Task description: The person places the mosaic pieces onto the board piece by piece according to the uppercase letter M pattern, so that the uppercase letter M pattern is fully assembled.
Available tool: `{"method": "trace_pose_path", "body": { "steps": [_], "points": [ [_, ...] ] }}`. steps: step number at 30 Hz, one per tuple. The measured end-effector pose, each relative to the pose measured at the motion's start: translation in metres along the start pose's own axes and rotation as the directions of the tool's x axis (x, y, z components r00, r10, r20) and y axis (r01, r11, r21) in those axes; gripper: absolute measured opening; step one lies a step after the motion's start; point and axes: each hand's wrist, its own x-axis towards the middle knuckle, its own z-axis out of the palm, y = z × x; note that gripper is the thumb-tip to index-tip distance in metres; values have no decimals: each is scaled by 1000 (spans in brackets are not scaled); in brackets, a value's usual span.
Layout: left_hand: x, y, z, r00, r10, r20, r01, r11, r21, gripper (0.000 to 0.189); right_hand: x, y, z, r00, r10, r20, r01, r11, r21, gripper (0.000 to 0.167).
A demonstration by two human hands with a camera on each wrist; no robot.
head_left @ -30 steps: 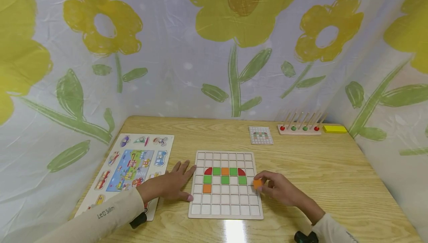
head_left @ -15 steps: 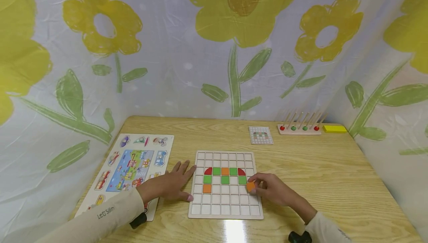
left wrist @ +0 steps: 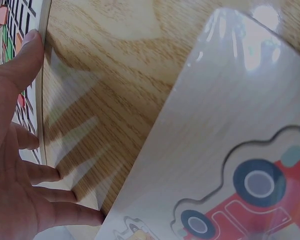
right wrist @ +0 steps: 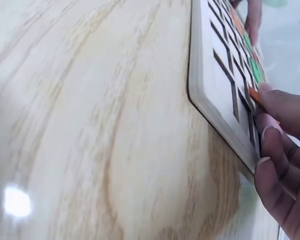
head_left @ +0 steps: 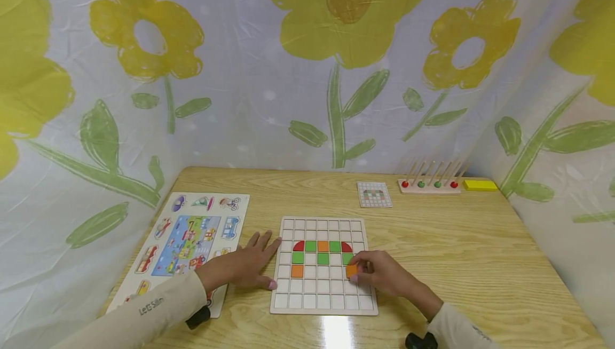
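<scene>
A wooden grid board (head_left: 324,302) lies in the middle of the table, with green, orange and red tiles in some of its cells. Between thumb and fingers my right hand (head_left: 384,275) pinches an orange square tile (head_left: 352,270), over a cell below the rightmost green tile. The right wrist view shows that orange tile (right wrist: 255,95) tilted at the board's surface. My left hand (head_left: 247,263) is spread flat by the board's left edge, its thumb and index finger touching the edge. Its fingers are straight in the left wrist view.
Partly under my left forearm lies a vehicle picture puzzle (head_left: 165,205). Behind the board is a small pattern card (head_left: 374,195). A peg stand (head_left: 429,189) with red and green beads and a yellow block (head_left: 480,185) sit at the back right.
My right hand has moved left, carrying the orange tile from the board's right edge to a cell under the rightmost green tile. The left hand has stayed in place.
</scene>
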Motion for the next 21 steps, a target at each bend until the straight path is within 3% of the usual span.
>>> {"method": "trace_pose_path", "body": {
  "steps": [21],
  "points": [
    [2, 0, 1, 1000, -4, -1, 4, 1000, 3, 103, 2, -7, 2, 1000, 11, 4, -11, 1000, -6, 19]
  ]
}}
